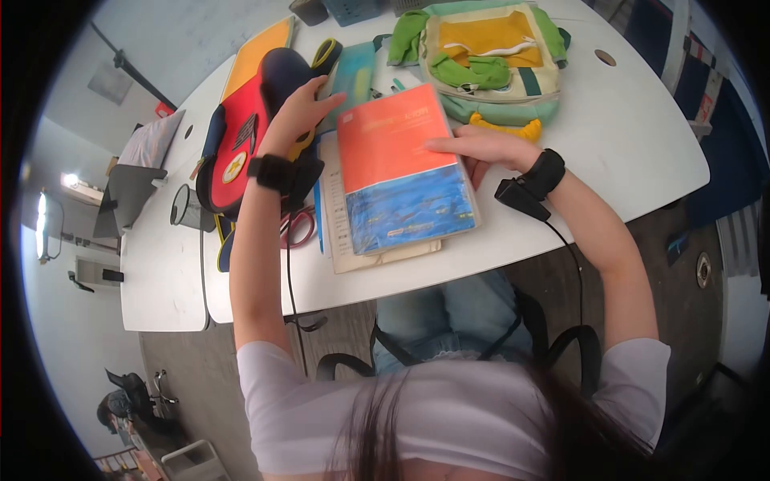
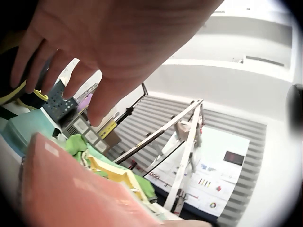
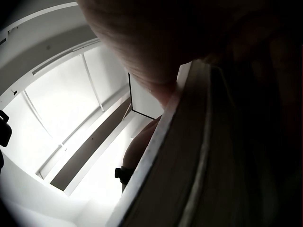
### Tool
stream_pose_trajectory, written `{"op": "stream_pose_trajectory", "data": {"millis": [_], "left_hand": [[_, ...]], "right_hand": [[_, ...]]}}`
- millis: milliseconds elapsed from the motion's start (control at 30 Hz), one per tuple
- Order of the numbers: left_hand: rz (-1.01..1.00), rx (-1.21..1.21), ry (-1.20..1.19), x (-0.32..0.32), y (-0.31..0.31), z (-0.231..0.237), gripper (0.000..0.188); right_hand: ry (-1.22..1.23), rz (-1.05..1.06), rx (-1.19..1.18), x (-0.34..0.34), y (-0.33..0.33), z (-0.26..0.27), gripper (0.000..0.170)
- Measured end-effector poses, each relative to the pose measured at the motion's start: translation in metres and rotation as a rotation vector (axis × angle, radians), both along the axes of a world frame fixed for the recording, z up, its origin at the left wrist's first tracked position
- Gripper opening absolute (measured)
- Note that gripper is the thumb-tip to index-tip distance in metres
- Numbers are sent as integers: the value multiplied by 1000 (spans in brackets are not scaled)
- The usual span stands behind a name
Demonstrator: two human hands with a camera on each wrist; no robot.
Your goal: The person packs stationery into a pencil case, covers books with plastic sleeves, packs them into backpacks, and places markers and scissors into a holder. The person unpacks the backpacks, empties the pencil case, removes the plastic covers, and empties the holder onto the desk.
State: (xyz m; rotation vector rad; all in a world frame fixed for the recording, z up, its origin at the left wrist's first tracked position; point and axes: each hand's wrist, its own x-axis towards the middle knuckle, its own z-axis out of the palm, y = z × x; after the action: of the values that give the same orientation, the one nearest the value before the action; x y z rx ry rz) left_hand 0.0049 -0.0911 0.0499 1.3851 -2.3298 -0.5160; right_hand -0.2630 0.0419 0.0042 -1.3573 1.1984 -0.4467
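White table (image 1: 650,152) was partly covered. Red-and-blue book (image 1: 397,152) was gripped by right hand (image 1: 496,147) at right edge, long side pointed away across table. Left hand (image 1: 298,116), not touching book, was held open beside red bag (image 1: 250,104), past book's left edge.

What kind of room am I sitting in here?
It looks like a classroom or shared workroom, though I can't tell which: there's a large white table with a green and cream backpack on it, an orange and blue book in your right hand, and a ladder beyond.
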Motion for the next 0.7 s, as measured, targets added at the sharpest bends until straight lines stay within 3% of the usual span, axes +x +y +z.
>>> {"op": "stream_pose_trajectory", "data": {"millis": [67,133,167,267,400,500,567,700], "left_hand": [[0,-100,-110,-18,-20,0,74],[121,196,-277,-40,-30,4,92],[118,193,-272,-42,-45,-4,92],[68,357,-287,-44,-69,-24,115],[145,419,-268,-37,-82,-36,112],[59,214,-340,-31,-80,-33,108],[78,255,-59,-30,-63,-22,98],[114,215,84,-19,-47,-15,82]], "right_hand": [[-28,1,7,2,4,6,69],[-16,-8,-6,1,1,1,69],[-6,-11,-16,0,0,0,70],[-2,-3,5,-1,-3,-5,72],[-3,-12,0,0,-5,-9,73],[-13,-19,-17,0,-3,-7,72],[-14,-22,-6,0,-4,-7,71],[-9,-13,-27,1,-1,-3,69]]}}
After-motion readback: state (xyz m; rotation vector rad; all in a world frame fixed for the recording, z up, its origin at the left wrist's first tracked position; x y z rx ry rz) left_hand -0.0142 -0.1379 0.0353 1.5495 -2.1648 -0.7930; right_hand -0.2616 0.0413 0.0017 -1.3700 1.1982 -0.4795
